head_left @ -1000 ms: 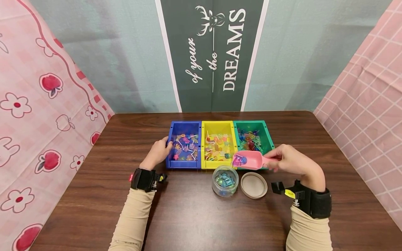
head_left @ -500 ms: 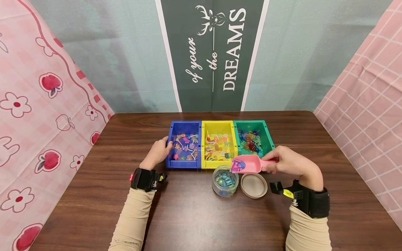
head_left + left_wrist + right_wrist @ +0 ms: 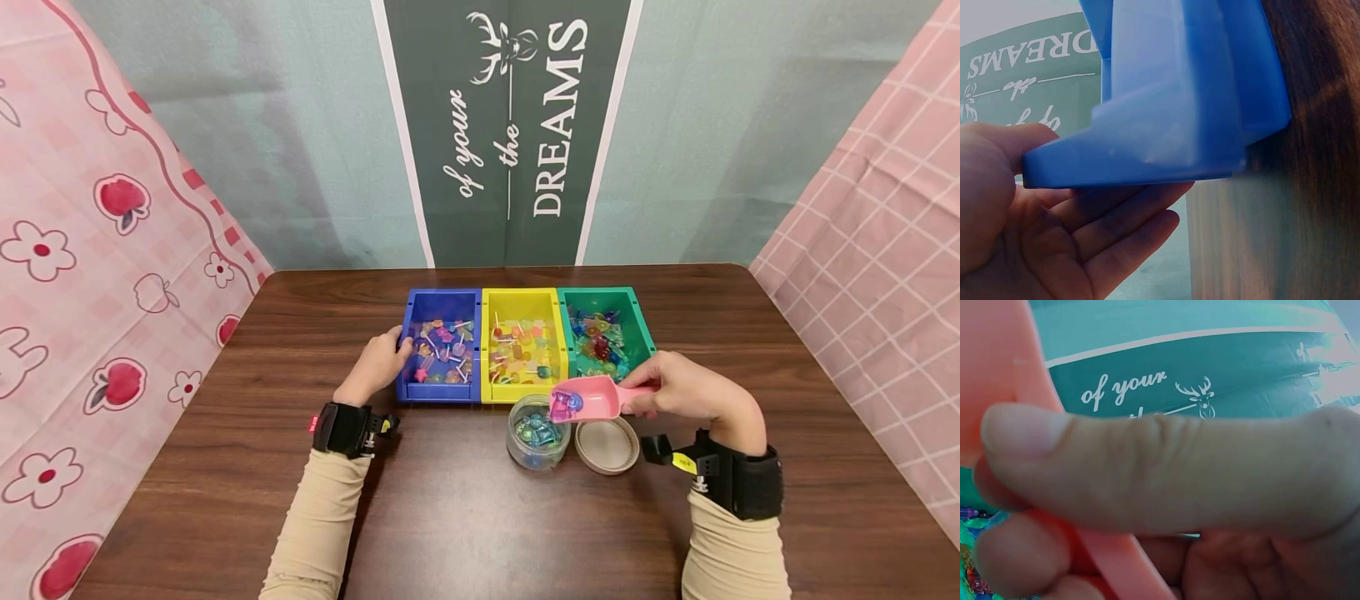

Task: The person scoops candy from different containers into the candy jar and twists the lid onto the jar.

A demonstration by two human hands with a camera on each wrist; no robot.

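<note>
My right hand [image 3: 672, 385] grips the handle of a pink scoop [image 3: 602, 400], thumb laid along it in the right wrist view. Small purple and blue pieces [image 3: 566, 406] lie at the scoop's front end. That end overlaps the rim of a clear jar [image 3: 517, 446] holding shiny blue-green pieces. To the left, my left hand [image 3: 377, 367] holds the side of the blue bin [image 3: 438, 392]; its thumb is at the rim and the other fingers pass behind the wall in the left wrist view.
A yellow bin [image 3: 525, 396] and a green bin [image 3: 633, 312] join the blue one in a row, each holding small colourful pieces. A round lid [image 3: 607, 450] lies right of the jar on the brown table [image 3: 465, 517]. Cloth hangs behind and at both sides.
My right hand has brought the scoop toward me and slightly left, from the green bin's front edge to the jar's rim. The left hand keeps its place on the blue bin.
</note>
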